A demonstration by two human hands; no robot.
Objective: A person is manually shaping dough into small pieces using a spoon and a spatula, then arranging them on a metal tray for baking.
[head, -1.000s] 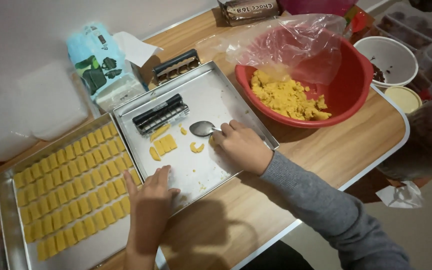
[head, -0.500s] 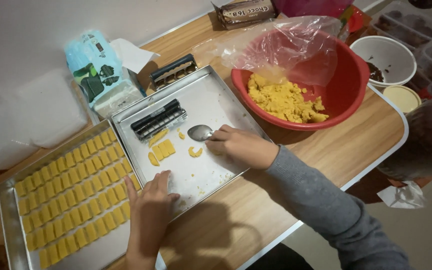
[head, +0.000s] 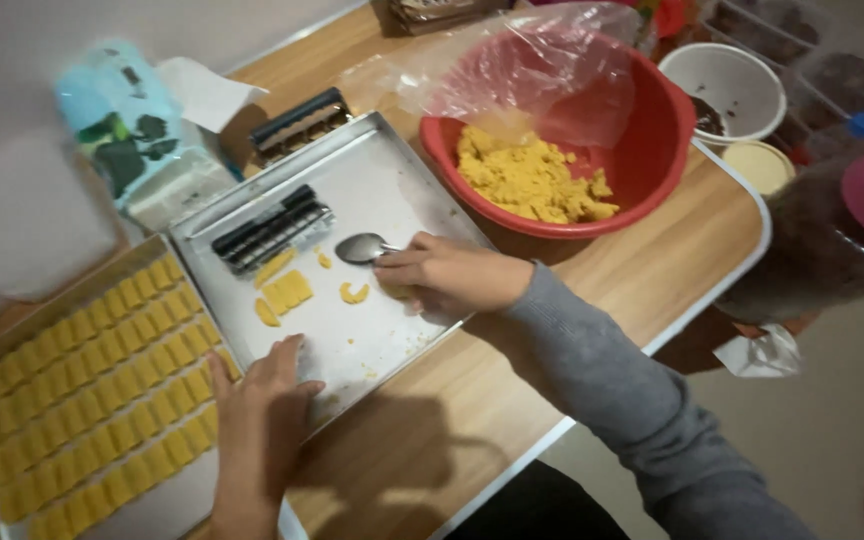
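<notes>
Head view. Landmark: the metal tray (head: 392,160), set at a slant on the wooden table (head: 512,400).

Spoon (head: 364,247): small, metal, bowl dull and shiny grey, lying low over the tray's middle, bowl pointing toward the black ridged mould (head: 270,228) near the tray's far-left part. Handle hidden in the hand.

Right hand (head: 447,278): over the tray's right edge, fingers curled closed around the spoon handle, knuckles up, grey sleeve (head: 612,390) trailing off toward the table's near edge.

Left hand (head: 267,400): at the tray's near corner, flat and spread, fingertips pressing on the tray's rim; nothing gripped.

On the tray, between mould and spoon: a few yellow dough pieces (head: 287,292), one block and some curved scraps, just beside the spoon's bowl.

Left of the tray, touching it: a second tray (head: 192,495) packed with rows of yellow dough bars (head: 82,380).

Right of the tray, just beyond its far corner: a red bowl (head: 652,150) holding crumbly yellow dough (head: 527,180), clear plastic film (head: 542,70) bunched over its far side.
</notes>
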